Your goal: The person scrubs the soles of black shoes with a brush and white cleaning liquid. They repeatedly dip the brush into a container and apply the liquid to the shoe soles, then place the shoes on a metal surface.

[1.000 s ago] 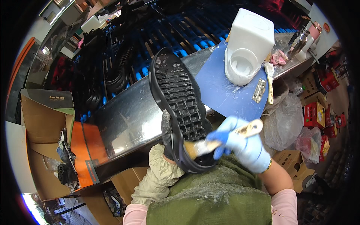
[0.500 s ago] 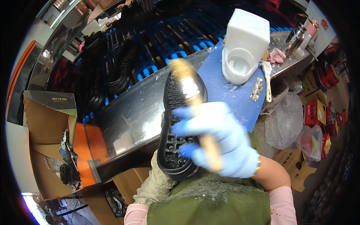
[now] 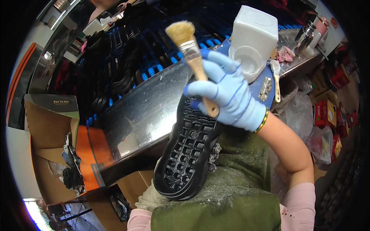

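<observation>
My right hand (image 3: 229, 86), in a light blue glove with dark blue fingertips, is closed around the wooden handle of a flat paintbrush (image 3: 197, 66). Its pale bristles point up and left, in the air beyond the sole. A black shoe sole (image 3: 187, 146) lies tilted above my lap, its gridded cavities facing up and streaked with whitish wet residue. The right hand covers its far end. From below, my left hand (image 3: 214, 156) grips the sole; only grey, crusted glove fingers show at its right edge, the rest being hidden under it.
A white plastic container (image 3: 256, 27) with a cut opening stands on a blue sheet (image 3: 257, 90), beside a second brush (image 3: 276, 79). Behind the metal ledge (image 3: 142, 109) runs a dark conveyor (image 3: 162, 42) with blue parts. An open cardboard box (image 3: 50, 134) is at left.
My right hand has raised the brush off the sole and moved up. The sole has shifted toward me and tilted, so more of its near cavities show.
</observation>
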The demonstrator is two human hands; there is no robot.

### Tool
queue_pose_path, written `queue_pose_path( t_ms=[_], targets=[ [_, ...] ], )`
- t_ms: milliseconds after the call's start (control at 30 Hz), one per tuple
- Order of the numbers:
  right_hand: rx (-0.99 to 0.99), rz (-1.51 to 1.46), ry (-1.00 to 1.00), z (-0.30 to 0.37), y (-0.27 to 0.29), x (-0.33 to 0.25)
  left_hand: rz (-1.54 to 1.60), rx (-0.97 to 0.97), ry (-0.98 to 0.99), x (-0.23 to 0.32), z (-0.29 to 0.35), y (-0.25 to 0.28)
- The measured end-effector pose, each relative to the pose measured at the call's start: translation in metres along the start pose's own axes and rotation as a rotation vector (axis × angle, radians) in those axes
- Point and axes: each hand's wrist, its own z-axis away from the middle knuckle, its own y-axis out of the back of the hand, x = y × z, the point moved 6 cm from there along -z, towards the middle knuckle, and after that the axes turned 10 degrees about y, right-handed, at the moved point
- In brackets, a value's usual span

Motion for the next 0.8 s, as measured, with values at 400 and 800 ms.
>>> queue_pose_path(
  t_ms=[400,800],
  targets=[
    [0.562,-0.265,-0.188,0.044,0.042,0.081,0.061,-0.105,-0.009,0.002,0.019,-0.028],
    [0.270,-0.931,-0.800,0.080,0.037,0.021,0.117,-0.058,0.095,-0.020,0.010,0.001]
  ],
)
